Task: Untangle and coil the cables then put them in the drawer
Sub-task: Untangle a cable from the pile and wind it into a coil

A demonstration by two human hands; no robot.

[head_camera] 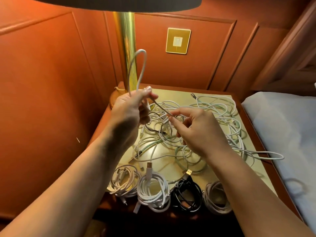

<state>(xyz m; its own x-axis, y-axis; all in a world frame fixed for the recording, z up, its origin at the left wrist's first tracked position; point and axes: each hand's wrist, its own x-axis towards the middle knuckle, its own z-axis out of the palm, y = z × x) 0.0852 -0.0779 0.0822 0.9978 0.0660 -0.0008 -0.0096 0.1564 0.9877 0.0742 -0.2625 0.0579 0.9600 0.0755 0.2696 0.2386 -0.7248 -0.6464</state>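
Four finished coils (168, 192) sit in a row along the near edge of the nightstand (172, 94), three pale and one black; behind them, toward the lamp post (125, 47), the loose tangle (201, 127) of white, mint and black leads spreads over the glossy cream top. No drawer is in view. Above the tangle, the left hand (131, 106) is curled round a white cable (138, 69), pinching the foot of a tall loop that stands in front of the lamp post. The right hand (193, 127) pinches the same cable's run between thumb and fingertips, just right of the left hand. To coil it well, I'd judge, feed short, even lengths, let the lead slide through the right fingers so twists fall out, and lift it free of its neighbours. These leads look smooth, rubbery and springy, so loops may pop open unless held firmly
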